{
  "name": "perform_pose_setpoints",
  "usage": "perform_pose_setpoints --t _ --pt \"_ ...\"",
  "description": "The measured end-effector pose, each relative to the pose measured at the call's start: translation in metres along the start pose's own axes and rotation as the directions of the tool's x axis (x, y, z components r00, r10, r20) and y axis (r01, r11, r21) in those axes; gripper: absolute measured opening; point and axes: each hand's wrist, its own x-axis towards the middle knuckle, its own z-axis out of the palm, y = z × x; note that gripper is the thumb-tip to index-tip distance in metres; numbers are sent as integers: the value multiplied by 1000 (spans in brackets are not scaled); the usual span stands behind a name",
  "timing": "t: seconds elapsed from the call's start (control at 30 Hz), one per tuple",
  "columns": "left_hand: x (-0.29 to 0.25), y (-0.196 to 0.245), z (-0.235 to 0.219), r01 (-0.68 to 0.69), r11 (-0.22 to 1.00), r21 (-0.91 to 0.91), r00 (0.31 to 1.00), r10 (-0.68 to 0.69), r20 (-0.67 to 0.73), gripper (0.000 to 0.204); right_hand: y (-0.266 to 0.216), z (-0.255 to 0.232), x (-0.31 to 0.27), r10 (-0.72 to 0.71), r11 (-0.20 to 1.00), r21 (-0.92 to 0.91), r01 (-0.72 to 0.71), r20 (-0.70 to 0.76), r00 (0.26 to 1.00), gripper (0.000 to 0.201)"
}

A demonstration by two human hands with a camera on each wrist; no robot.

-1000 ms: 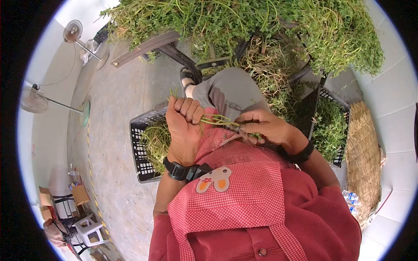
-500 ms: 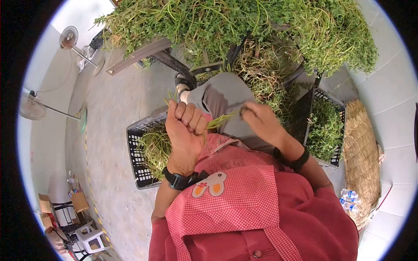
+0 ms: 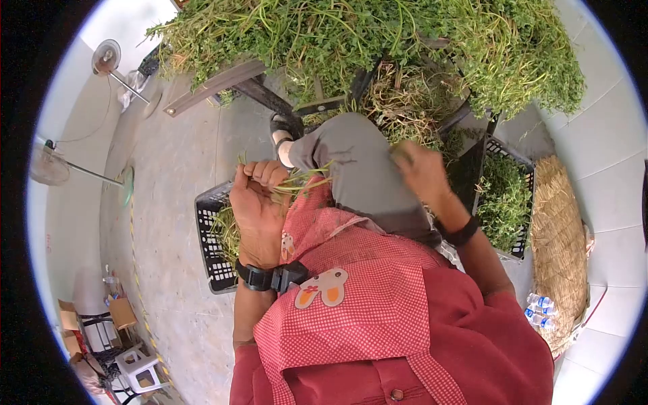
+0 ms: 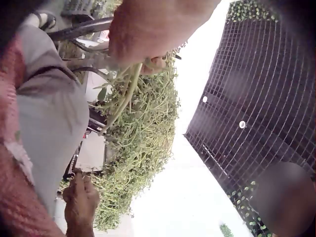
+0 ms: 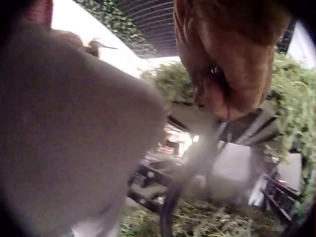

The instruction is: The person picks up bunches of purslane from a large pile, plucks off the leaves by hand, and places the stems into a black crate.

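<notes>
Head: left hand [image 3: 258,206] grips green stems [image 3: 298,183] at its 2 o'clock. Right hand [image 3: 424,174], at 3 o'clock, curled; can't tell if pinching anything. Light left-hand grip should avoid bruising.

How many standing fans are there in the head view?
2. One fan stands at the upper left; the other fan is lower, near the left edge, with a green base. More may be hidden or out of view.
</notes>
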Motion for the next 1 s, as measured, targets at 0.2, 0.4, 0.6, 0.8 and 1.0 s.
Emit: perform_pose_setpoints --t 0.2,0.4,0.6,0.8,1.0 --pt "2 -5 -3 -24 999 29 997 26 -70 27 146 -93 -21 743 653 33 -757 -221 631 22" --pt "3 -12 -4 -10 998 63 999 13 -38 27 408 -198 -141 524 745 -226 -628 -386 760 50" --pt "6 -14 -2 4 996 86 1000 -3 -20 30 150 -124 -41 617 538 675 -505 93 781 28" --pt "8 -16 -2 5 999 39 993 -9 115 29 -83 -33 20 -123 762 502 -409 733 669 26" --pt "0 -31 12 -16 995 99 997 8 73 26 -104 18 23 -12 577 628 -523 646 763 22"
